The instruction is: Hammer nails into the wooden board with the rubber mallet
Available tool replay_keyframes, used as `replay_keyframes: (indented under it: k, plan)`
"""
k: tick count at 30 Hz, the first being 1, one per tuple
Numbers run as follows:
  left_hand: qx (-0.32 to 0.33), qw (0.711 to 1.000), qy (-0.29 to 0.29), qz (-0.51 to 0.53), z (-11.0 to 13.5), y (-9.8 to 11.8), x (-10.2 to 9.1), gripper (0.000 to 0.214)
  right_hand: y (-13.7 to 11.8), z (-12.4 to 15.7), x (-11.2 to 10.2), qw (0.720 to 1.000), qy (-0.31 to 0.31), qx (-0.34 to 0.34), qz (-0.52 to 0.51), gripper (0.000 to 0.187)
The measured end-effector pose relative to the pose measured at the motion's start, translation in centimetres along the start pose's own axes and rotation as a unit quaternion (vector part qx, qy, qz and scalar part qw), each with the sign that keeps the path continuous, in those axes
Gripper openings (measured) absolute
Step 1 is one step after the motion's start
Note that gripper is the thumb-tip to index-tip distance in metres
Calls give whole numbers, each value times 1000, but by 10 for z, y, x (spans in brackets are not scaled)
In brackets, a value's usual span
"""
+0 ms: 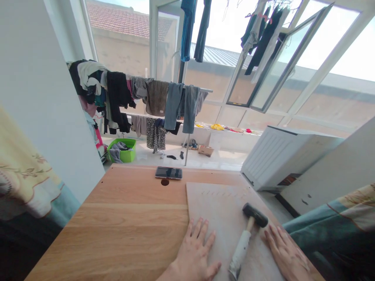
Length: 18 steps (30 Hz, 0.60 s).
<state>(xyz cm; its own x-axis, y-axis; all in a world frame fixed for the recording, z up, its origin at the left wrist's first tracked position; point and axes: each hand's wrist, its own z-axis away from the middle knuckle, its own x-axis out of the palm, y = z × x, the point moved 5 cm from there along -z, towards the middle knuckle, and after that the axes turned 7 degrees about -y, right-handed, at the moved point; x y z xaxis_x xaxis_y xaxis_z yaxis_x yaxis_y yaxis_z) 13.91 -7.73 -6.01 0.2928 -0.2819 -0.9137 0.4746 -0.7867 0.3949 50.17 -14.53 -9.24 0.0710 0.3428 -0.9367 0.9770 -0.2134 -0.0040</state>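
A hammer (240, 249) with a black head and a pale, worn handle lies on a light wooden board (216, 210). Several small nail-like pieces (221, 192) stand in a row near the board's far edge; they are too small to make out well. My left hand (195, 249) rests flat on the board's left side, fingers spread, to the left of the hammer. My right hand (288, 253) lies flat at the board's right edge, close to the hammer head, with its fingers stretched out. Neither hand touches the hammer.
The board lies on a wooden table (123, 230). A phone (168, 173) lies at the table's far edge by a round hole (165, 182). Beyond stand a clothes rack (206, 90), a green basket (128, 152) and a white cabinet-like object (269, 152). Curtains (32, 183) hang at both sides.
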Motion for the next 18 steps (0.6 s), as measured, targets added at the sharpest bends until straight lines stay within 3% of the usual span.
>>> replay_keyframes:
  k: [3, 5, 12, 18]
  plan:
    - [-15, 1000, -23, -13, 25, -10, -15, 71, -18, 5, 6, 996, -84, 26, 24, 54]
    - [-25, 999, -27, -21, 43, -17, -28, 70, -33, 9, 6, 993, -109, 17, 36, 52]
    - [-52, 995, -53, -64, 118, -47, -64, 74, -109, 28, 5, 993, -93, -69, 20, 53]
    - [-86, 988, -84, -99, 183, -69, -90, 74, -159, 38, 0, 970, -98, -213, -65, 40]
